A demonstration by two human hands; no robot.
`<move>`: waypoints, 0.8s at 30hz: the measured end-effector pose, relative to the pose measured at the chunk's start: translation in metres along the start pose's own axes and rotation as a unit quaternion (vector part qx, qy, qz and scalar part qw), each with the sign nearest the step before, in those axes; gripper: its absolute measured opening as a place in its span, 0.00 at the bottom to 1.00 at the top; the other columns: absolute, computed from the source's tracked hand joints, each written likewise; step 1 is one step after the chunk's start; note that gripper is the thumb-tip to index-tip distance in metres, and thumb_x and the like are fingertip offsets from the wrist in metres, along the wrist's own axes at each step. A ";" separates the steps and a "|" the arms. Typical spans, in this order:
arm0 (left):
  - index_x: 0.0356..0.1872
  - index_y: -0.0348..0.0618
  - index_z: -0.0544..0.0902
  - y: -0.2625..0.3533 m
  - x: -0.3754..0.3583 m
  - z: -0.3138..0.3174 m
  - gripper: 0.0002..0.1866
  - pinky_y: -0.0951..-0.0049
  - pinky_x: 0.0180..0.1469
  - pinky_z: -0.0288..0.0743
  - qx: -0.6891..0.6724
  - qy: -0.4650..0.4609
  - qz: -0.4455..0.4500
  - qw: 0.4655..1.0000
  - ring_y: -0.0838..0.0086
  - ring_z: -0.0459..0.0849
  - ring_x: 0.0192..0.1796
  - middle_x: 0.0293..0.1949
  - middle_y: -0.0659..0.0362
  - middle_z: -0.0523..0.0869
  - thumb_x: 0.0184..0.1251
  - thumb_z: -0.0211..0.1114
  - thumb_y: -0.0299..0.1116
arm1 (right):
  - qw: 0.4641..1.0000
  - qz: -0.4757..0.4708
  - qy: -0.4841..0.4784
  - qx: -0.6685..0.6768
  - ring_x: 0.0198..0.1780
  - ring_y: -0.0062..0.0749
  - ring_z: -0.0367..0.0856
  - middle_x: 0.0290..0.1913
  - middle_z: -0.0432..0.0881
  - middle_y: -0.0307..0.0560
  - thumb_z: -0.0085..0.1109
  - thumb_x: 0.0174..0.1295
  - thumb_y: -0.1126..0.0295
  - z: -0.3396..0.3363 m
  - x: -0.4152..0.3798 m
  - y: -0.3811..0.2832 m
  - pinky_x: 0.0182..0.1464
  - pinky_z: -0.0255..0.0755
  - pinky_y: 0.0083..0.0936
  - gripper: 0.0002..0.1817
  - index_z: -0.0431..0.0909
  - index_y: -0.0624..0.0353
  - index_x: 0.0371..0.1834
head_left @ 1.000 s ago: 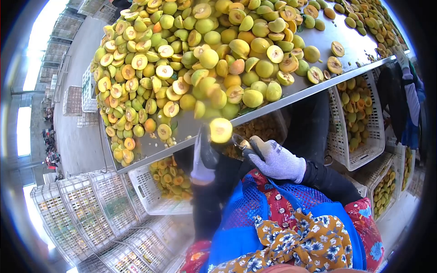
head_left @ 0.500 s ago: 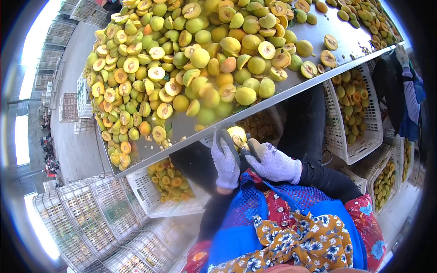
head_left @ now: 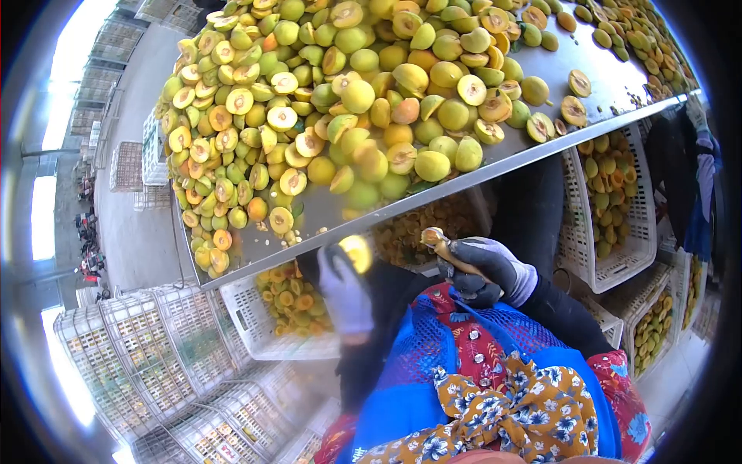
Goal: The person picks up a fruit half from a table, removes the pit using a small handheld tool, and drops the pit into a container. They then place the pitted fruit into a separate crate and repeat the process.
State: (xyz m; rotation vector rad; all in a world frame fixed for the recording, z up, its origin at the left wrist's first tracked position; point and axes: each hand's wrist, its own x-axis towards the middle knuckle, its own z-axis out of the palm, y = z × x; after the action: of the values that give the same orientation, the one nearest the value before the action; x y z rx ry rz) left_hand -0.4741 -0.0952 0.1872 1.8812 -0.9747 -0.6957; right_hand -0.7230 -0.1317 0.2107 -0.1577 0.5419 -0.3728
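Observation:
My left hand, in a pale purple glove with dark fingers, holds a yellow fruit half just below the table edge. It is blurred by motion. My right hand, gloved alike, is closed around a slim brownish tool; a small brown piece sits at the tool's upper end. Above both hands, whole and halved yellow-green fruits are heaped on the metal table.
A white crate of fruit halves stands lower left, beside stacked crates. Under the table lies a container of fruit pieces. More crates stand at right, near another person's sleeve.
My hands have moved apart. The left one went left and down with the fruit half; the right one turned, and the tool with the brown piece now shows. The view has shifted slightly.

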 end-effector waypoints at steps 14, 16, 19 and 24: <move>0.49 0.37 0.79 -0.085 0.172 0.053 0.19 0.74 0.28 0.75 0.069 -0.145 0.017 0.987 0.73 0.80 0.25 0.34 0.57 0.84 0.69 0.65 0.43 | 0.798 -0.137 0.176 -0.560 0.41 0.57 0.82 0.40 0.80 0.63 0.50 0.73 0.67 -0.023 0.010 0.016 0.43 0.74 0.40 0.15 0.68 0.62 0.57; 0.52 0.41 0.77 -0.046 0.138 0.043 0.19 0.82 0.26 0.72 -0.062 -0.167 -0.002 0.984 0.80 0.77 0.24 0.34 0.61 0.82 0.68 0.66 0.42 | 0.781 -0.166 0.167 -0.578 0.40 0.59 0.82 0.35 0.80 0.63 0.51 0.72 0.65 -0.023 0.011 0.012 0.41 0.74 0.42 0.12 0.69 0.62 0.51; 0.53 0.46 0.77 -0.001 0.094 0.027 0.17 0.86 0.25 0.70 -0.214 -0.200 -0.087 0.952 0.81 0.78 0.26 0.34 0.62 0.82 0.69 0.64 0.41 | 0.760 -0.240 0.153 -0.585 0.36 0.61 0.81 0.29 0.79 0.64 0.53 0.72 0.62 0.005 0.011 0.002 0.36 0.73 0.46 0.12 0.68 0.61 0.46; 0.53 0.48 0.77 0.001 0.063 0.021 0.20 0.79 0.28 0.76 -0.393 -0.334 -0.284 0.808 0.76 0.84 0.34 0.43 0.58 0.85 0.78 0.51 0.52 | 0.644 -0.304 0.188 -0.676 0.25 0.60 0.79 0.21 0.77 0.61 0.54 0.71 0.63 0.023 0.028 0.006 0.27 0.70 0.50 0.13 0.67 0.62 0.45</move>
State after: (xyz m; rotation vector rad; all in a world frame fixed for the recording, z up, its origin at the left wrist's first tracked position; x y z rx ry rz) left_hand -0.4571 -0.1574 0.1731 1.1340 -0.3446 -1.8812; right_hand -0.6866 -0.1362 0.2159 -1.8146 1.1101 -0.5920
